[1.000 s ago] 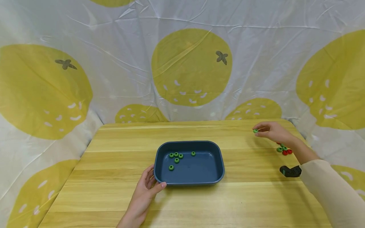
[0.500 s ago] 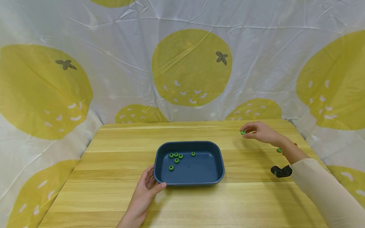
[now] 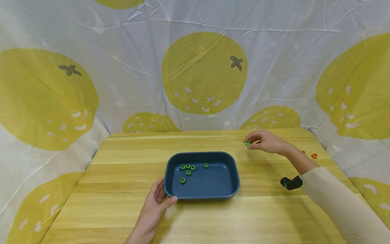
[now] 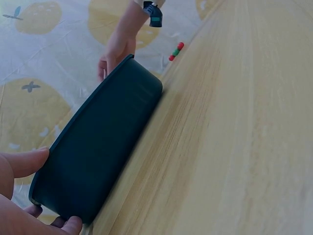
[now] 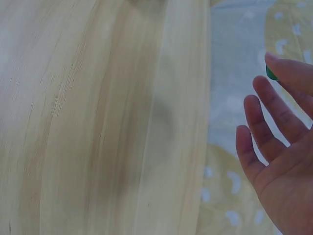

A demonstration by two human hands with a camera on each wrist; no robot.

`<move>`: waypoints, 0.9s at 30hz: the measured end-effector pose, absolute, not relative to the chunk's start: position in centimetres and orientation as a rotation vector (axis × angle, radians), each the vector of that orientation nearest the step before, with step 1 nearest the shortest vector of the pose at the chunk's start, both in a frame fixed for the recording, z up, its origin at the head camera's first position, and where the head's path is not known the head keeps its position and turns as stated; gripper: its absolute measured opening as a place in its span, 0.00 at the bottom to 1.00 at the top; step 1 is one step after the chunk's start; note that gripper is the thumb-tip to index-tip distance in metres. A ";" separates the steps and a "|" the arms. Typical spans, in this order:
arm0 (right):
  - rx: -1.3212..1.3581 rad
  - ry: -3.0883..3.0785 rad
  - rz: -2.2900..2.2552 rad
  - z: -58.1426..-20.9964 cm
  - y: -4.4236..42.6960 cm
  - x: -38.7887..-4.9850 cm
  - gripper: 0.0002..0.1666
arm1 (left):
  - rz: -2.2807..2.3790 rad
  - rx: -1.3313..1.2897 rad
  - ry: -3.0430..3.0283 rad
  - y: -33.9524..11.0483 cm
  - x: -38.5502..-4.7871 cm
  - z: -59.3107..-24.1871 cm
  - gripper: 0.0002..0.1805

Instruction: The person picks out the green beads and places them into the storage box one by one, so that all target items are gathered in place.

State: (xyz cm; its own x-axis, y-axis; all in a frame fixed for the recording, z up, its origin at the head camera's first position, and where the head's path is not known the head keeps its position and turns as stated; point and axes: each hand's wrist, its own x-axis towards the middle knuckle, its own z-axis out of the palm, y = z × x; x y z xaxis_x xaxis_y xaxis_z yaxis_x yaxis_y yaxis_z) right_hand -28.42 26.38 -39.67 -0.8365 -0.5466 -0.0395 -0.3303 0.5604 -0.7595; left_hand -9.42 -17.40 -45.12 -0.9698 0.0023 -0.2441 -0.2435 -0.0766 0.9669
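Note:
A dark blue rectangular tray [image 3: 213,184] stands mid-table with several green beads [image 3: 188,173] inside, mostly toward its left side. At the tray's left front corner my left hand [image 3: 152,206] grips the rim, thumb on top and fingers against the outer wall; the left wrist view shows this hold close up. Above the table, to the right of and behind the tray, my right hand [image 3: 266,142] pinches one round green bead [image 3: 247,143] between thumb and fingertip. In the right wrist view the bead is mostly hidden by the thumb, and the other fingers are spread.
Orange beads [image 3: 314,156] lie at the table's right, partly behind my right forearm. Red and green beads [image 4: 176,51] appear there in the left wrist view. A black device [image 3: 291,183] sits at the right wrist. A fruit-print cloth [image 3: 204,73] hangs behind the wooden table [image 3: 128,162].
My right hand has moved left toward the tray, carrying the green bead. The forearm now covers much of the bead pile at the right. My left hand and the tray stay put.

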 end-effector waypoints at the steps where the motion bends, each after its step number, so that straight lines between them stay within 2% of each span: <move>1: -0.734 2.517 -1.151 -39.6 26.1 -28.4 0.18 | 2.172 -0.266 2.011 -17.4 -9.4 -45.1 0.49; 13: -0.925 2.412 -1.136 -38.6 21.5 -28.3 0.13 | 2.174 -0.273 2.008 -17.3 -9.5 -45.1 0.48; 27: -1.080 2.325 -1.103 -38.2 17.2 -28.4 0.13 | 2.176 -0.267 2.010 -17.3 -9.5 -45.2 0.48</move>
